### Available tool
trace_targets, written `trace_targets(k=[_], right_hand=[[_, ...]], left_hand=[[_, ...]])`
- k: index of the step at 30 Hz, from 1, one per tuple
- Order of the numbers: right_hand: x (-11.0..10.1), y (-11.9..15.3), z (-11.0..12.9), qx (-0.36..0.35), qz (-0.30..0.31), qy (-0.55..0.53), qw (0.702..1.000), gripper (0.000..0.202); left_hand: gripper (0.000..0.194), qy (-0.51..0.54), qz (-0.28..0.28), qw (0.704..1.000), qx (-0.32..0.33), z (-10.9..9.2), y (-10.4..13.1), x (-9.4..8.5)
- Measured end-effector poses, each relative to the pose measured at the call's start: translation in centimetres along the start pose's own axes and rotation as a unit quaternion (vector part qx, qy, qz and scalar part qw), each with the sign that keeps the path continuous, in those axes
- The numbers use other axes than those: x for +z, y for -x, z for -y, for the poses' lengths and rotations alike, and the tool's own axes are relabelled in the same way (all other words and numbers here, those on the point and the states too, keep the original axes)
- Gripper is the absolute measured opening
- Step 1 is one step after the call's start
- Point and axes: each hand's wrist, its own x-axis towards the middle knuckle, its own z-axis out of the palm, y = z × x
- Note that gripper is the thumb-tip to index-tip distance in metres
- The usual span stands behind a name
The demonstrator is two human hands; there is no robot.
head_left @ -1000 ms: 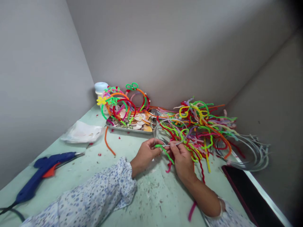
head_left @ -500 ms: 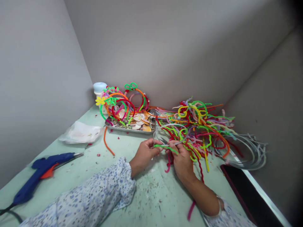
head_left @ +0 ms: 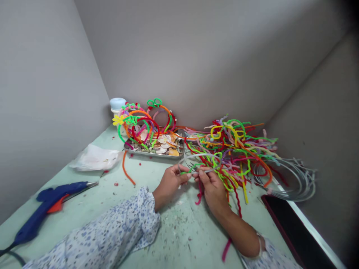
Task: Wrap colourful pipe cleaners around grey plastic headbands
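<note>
My left hand (head_left: 170,183) is closed in a pinch on a short bright green pipe cleaner (head_left: 197,165) and the thin grey headband (head_left: 206,154) it lies against. The green end bends up and away from the band between my hands. On the other side, my right hand (head_left: 214,189) has thumb and fingers pressed together on the headband. The band's curve points away from me, in front of a heap of colourful pipe cleaners (head_left: 235,136). My fingertips partly hide where the pipe cleaner meets the band.
Pipe-cleaner headbands (head_left: 157,125) stand over a metal tray (head_left: 157,154) of shells. A blue glue gun (head_left: 42,209) and white plastic bag (head_left: 97,157) lie left. Plain grey headbands (head_left: 305,183) and a dark phone (head_left: 297,231) are right. One orange pipe cleaner (head_left: 126,170) lies near the tray.
The green pipe cleaner's right end has swung up and back from under my right fingers. My right hand has shifted slightly left and now grips the grey band.
</note>
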Motion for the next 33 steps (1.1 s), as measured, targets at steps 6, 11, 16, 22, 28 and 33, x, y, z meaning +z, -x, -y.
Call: trace_targets(k=[6,11,16,22,28,33], right_hand=[[0.0,0.0,0.0,-0.007,-0.003,0.016,1.0,0.023],[0.0,0.0,0.5,-0.001,-0.012,0.009,1.0,0.026],[0.2,0.1,1.0,0.017,-0.024,0.01,1.0,0.029],[0.2,0.1,0.8,0.007,-0.014,0.005,1.0,0.027],[0.1,0.2,0.9,-0.015,-0.008,0.044,0.999,0.023],[0.3,0.2,1.0,-0.016,-0.007,0.044,0.999,0.024]], left_hand=[[0.025,0.004,0.004,1.0,-0.011,-0.1,0.0,0.2],[0.03,-0.001,0.011,1.0,-0.004,0.0,-0.1,0.1],[0.029,-0.021,0.026,0.999,-0.003,0.0,-0.1,0.1],[0.025,-0.025,0.026,0.999,-0.009,-0.1,-0.1,0.0],[0.021,-0.008,0.025,0.999,-0.018,-0.6,0.1,0.3],[0.019,-0.003,0.02,0.999,-0.03,-0.8,0.1,0.4]])
